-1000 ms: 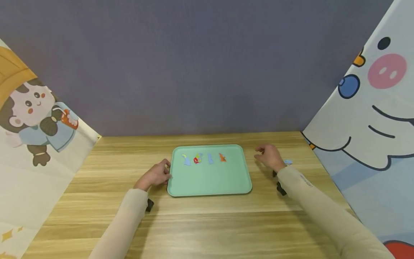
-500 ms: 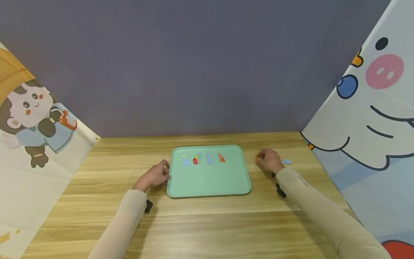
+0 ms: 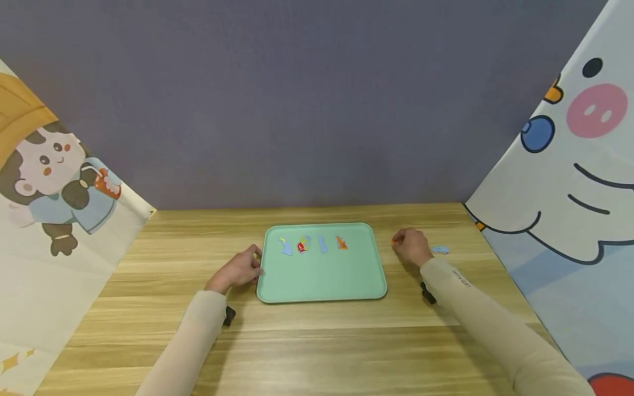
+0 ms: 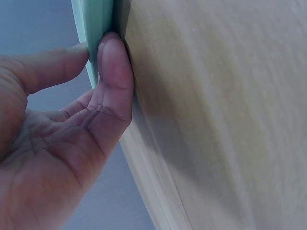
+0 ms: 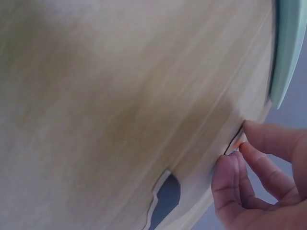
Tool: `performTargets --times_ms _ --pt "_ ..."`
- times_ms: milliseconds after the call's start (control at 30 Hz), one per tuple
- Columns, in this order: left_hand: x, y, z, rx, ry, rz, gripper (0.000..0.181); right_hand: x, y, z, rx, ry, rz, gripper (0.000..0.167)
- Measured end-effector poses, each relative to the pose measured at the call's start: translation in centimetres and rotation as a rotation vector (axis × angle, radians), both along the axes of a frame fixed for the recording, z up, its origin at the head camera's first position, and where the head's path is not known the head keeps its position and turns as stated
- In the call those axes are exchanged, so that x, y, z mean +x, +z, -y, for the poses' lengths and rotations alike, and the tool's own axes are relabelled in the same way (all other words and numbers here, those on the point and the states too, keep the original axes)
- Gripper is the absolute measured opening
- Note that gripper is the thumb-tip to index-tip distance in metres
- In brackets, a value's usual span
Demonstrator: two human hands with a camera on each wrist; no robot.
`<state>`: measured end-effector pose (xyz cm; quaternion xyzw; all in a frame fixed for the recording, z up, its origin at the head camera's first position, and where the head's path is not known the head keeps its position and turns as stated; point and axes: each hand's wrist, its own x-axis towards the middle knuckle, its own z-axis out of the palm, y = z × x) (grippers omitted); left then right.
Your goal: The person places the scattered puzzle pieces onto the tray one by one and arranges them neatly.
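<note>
The mint-green tray (image 3: 322,278) lies on the table with several small flat pieces in a row near its far edge, among them an orange piece (image 3: 342,242) and a blue piece (image 3: 322,244). My left hand (image 3: 238,269) grips the tray's left edge; in the left wrist view, the hand (image 4: 72,120) has its thumb and a fingertip around the rim (image 4: 98,24). Right of the tray, my right hand (image 3: 412,246) pinches a small orange piece (image 3: 394,241) at the table surface. The right wrist view shows the hand (image 5: 264,177) with fingertips around that piece's edge, mostly hidden.
A flat blue piece (image 3: 440,249) lies on the wooden table (image 3: 317,352), right of my right hand; it looks dark in the right wrist view. A grey panel (image 3: 307,110) stands behind the table, with cartoon-printed panels on the left (image 3: 99,264) and right (image 3: 559,286).
My right hand has lowered slightly, and its fingertips have closed on the orange piece. The left hand stays on the tray's edge. The pieces on the tray keep their places.
</note>
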<state>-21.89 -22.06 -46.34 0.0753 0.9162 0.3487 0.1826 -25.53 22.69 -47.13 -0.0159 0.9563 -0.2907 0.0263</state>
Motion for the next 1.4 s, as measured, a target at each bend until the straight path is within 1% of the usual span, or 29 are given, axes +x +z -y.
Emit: performTargets --times_ms 133,333,467,600,767,833,933,1100,1200,1400 --pt "0.0 0.1 -0.1 0.000 -0.002 -0.002 0.037 0.0 -0.1 -0.1 -0.005 -0.010 -0.009 0.019" --pt "0.1 0.2 -0.1 -0.005 -0.008 -0.020 0.037 0.2 -0.1 -0.1 -0.045 -0.031 -0.012 0.019" --pt "0.2 0.2 -0.1 0.001 -0.009 -0.026 0.036 0.7 0.3 0.1 -0.067 -0.021 -0.053 0.020" --pt "0.3 0.2 0.0 0.004 -0.007 -0.024 0.037 1.1 1.2 1.0 -0.106 0.035 -0.107 0.021" --pt "0.2 0.1 0.0 0.002 -0.005 -0.022 0.037 1.4 2.7 2.9 -0.171 0.117 -0.171 0.019" --pt "0.2 0.1 0.0 0.004 -0.003 -0.022 0.037 1.7 3.3 3.9 -0.184 0.145 -0.181 0.018" --pt "0.2 0.1 0.0 0.008 -0.006 -0.029 0.037 2.2 4.1 5.5 -0.185 0.181 -0.171 0.018" --pt "0.2 0.0 0.0 0.007 -0.004 -0.026 0.037 2.8 4.3 8.3 -0.169 0.234 -0.187 0.015" --pt "0.2 0.0 0.0 0.013 -0.004 -0.025 0.037 3.1 4.3 9.7 -0.164 0.254 -0.181 0.012" --pt "0.2 0.0 0.0 0.011 -0.004 -0.032 0.037 3.7 4.3 12.3 -0.144 0.329 -0.169 0.011"
